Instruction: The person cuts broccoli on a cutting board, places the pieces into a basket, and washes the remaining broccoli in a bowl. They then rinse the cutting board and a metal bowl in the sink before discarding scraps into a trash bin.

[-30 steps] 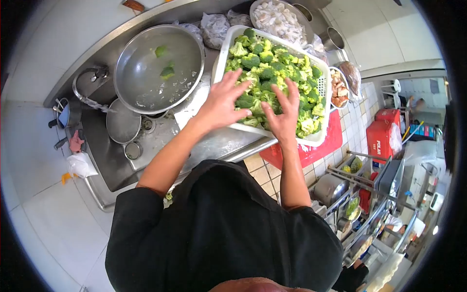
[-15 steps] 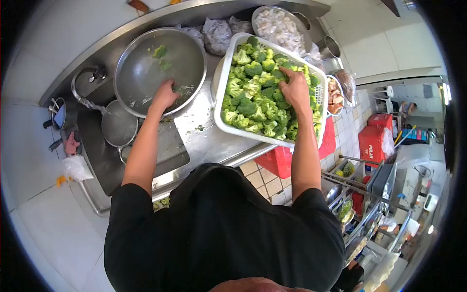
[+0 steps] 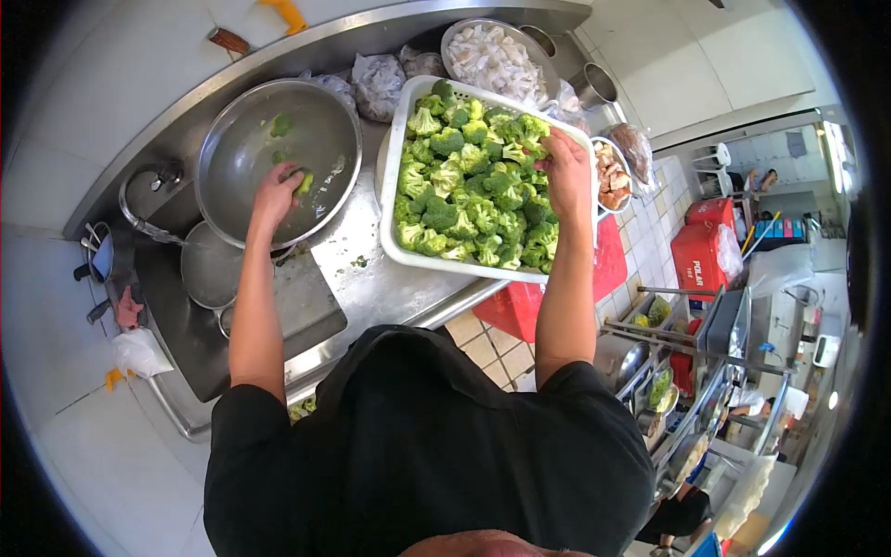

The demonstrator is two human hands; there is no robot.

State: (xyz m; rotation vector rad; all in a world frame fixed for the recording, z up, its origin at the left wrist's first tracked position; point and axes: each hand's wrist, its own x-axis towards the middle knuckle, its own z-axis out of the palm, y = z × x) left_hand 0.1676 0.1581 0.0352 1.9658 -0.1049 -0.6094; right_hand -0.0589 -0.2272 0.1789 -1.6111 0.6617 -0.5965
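My left hand [image 3: 275, 197] is inside the large steel bowl [image 3: 212, 135], its fingers closed on a small broccoli floret [image 3: 305, 184]. Other green bits [image 3: 280, 125] lie in the wet bottom of that bowl. Cut broccoli [image 3: 473, 181] is heaped in a white plastic basket [image 3: 397, 176] to the right. At the right side of the heap, my right hand [image 3: 568, 172] has its fingers curled around a broccoli floret [image 3: 532, 132]; the fingertips are partly hidden among the pieces.
A tap [image 3: 130, 212] runs into a steel pot [image 3: 206, 269] in the sink [image 3: 176, 343]. Behind the basket stand plastic bags [image 3: 378, 85] and a bowl of pale pieces [image 3: 497, 60]. A bowl of brown pieces [image 3: 613, 176] stands at the right, above a red container [image 3: 608, 255].
My left hand has risen from the bowl's lower right and now shows a floret. My right hand has shifted from the middle of the broccoli to its right side. The view has shifted slightly.
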